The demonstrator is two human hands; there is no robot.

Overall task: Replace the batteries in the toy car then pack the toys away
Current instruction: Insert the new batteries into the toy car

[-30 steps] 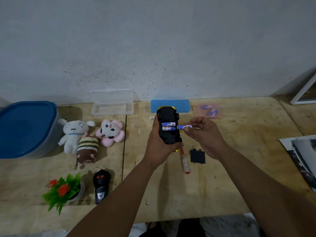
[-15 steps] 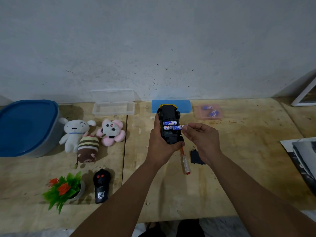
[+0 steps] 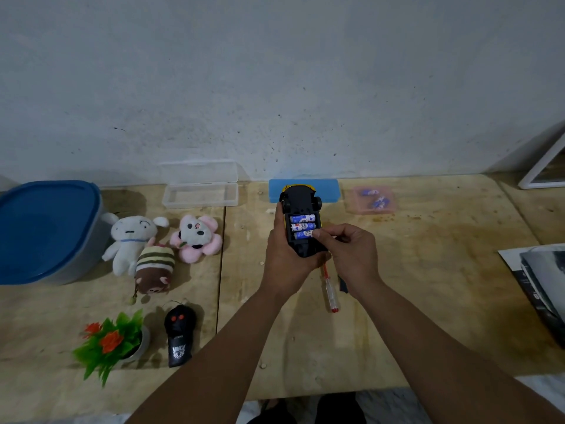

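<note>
We see the toy car (image 3: 301, 223) held upside down above the wooden surface (image 3: 428, 301), its black underside facing us and a strip of yellow body showing at the far end. The left hand (image 3: 286, 258) grips it from the left and below, fingers wrapped under the chassis and thumb along the left edge. In the open battery bay lie three blue and white batteries (image 3: 302, 226), side by side across the car. The right hand (image 3: 348, 252) comes in from the right with its fingers curled, and its fingertips (image 3: 318, 233) press on the right end of the nearest battery; we cannot tell whether they pinch it or only push it. Below the hands a screwdriver (image 3: 330, 290) with a clear handle lies on the surface, and just right of it a dark flat piece (image 3: 343, 284) shows, mostly hidden by the right wrist. Beyond the car sits a blue case (image 3: 331, 191) against the wall, with a pinkish packet (image 3: 374, 201) holding small blue items to its right and an open clear box (image 3: 200, 194) to its left. At the left are a blue-lidded tub (image 3: 42, 231), a white plush (image 3: 130, 240), a striped brown plush (image 3: 154, 270), a pink and white plush (image 3: 197, 237), a black remote control (image 3: 179, 338) and a small artificial plant (image 3: 111, 342).
</note>
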